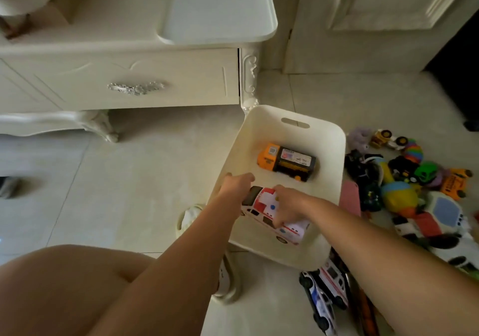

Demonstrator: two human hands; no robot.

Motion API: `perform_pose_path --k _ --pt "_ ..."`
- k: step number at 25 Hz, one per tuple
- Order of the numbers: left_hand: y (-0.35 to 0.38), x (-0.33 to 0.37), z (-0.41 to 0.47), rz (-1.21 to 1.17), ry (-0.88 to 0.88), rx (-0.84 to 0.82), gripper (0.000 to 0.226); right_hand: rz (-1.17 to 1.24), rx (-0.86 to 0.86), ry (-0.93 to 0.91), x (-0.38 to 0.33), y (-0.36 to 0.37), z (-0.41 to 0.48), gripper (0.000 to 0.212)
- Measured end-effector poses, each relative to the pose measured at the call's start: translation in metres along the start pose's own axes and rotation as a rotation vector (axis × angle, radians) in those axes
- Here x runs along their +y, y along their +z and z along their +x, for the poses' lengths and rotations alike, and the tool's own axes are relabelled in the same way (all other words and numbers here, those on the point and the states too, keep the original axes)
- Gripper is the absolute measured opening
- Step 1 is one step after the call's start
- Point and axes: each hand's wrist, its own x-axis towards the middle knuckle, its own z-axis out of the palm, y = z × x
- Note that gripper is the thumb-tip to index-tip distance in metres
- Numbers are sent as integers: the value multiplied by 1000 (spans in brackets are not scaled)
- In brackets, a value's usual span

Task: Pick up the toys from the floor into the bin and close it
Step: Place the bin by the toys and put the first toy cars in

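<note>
Inside the white bin [334,154], right hand [290,206] grips the ambulance [261,206], fingers curled over its roof; left hand [234,184] at nine o'clock, fingers folded on the rim.

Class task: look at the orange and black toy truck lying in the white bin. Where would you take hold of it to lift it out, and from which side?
Take the orange and black truck across its long black body, coming straight down from above. The white bin has walls all round, so only the top is open. The body is boxy with flat parallel sides, which probably gives a steadier grip than the short orange cab.
</note>
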Motion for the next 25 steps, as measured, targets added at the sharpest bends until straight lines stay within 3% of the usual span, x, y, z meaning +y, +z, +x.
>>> perform_pose_path --k 3,8,13,15,18,21,25 --pt "-5 -3 14 79 -7 0 47 -34 -87 -67 7 23 17 86" --pt "-8 -12 21 110 -43 -7 47 -38 -52 -87 9 62 29 62" --pt "1 -12 8 58 -72 -29 44 27 -134 -79 8 54 16 84" --pt "11 -5 4 10 -23 -61 35 199 7 -114 4 30 6 85" --pt "38 16 -15 -28 118 -109 16 543 296 -178 6 -20 -23 49" --pt "74 33 -40 -49 313 -219 20 886 509 -152 34 -52 -64 39" --pt "124 27 -72 35 401 -454 28 1134 600 -19 100 -38 -114 23"
